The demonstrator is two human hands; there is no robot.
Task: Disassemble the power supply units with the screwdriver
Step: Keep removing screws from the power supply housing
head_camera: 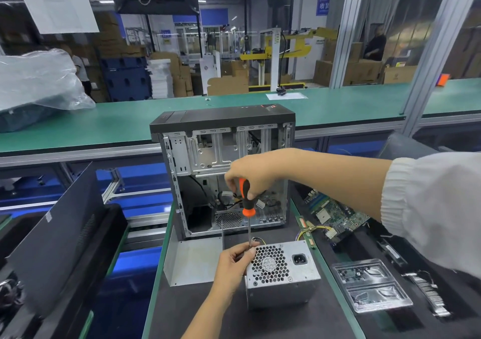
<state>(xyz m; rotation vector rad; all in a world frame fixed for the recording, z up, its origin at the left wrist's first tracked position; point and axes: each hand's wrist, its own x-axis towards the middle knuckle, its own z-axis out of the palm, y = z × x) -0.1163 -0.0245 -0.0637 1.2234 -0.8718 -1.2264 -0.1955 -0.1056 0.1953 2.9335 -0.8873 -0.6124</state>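
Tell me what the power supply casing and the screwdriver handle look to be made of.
Power supply casing: looks like bare sheet metal, dull grey and matte, with a punched honeycomb fan grille and folded edges. Screwdriver handle: likely moulded plastic or rubber, orange and black, smooth with a slight sheen; which of the two cannot be told. Its shaft looks like thin bright steel. The right hand grips the handle.

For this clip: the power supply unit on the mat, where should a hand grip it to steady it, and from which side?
Grip the power supply unit across its plain sheet-metal side walls, coming from the person's near-left, where the left hand already is. The top face is fan grille and socket, the cables leave its far side, and the screwdriver in the right hand stands at the far-left corner.
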